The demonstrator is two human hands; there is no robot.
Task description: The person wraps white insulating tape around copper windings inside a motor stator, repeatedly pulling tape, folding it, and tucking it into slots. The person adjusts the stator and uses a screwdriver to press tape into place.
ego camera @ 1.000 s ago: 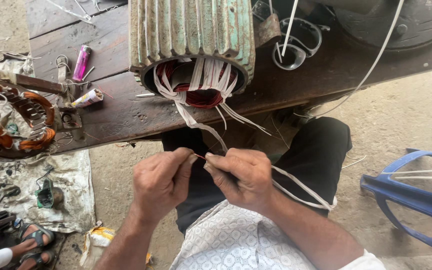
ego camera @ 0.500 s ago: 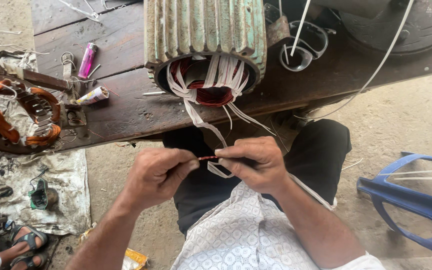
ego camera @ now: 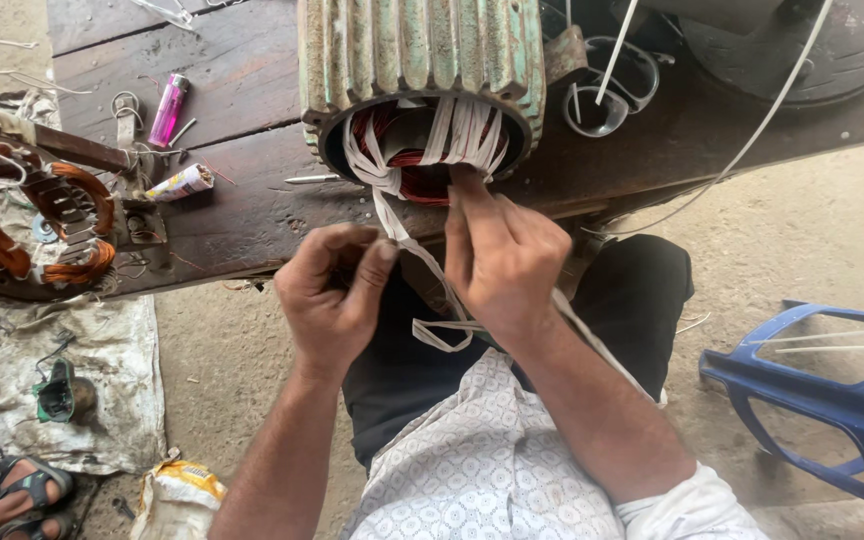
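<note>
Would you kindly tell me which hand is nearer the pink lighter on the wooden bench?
Left. The left hand pinches white tape, below-right of the pink lighter; the right hand is farther right, at the motor opening.

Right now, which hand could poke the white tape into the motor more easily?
Probably the right hand: its fingers already reach the open end of the green motor housing, at the red windings. The left hand sits lower, pinching the white tape away from the opening.

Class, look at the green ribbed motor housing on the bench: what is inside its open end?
Inside the motor housing: reddish copper windings bound with white tape strips. The right hand reaches its rim, covering the lower right; deeper parts are dark.
</note>
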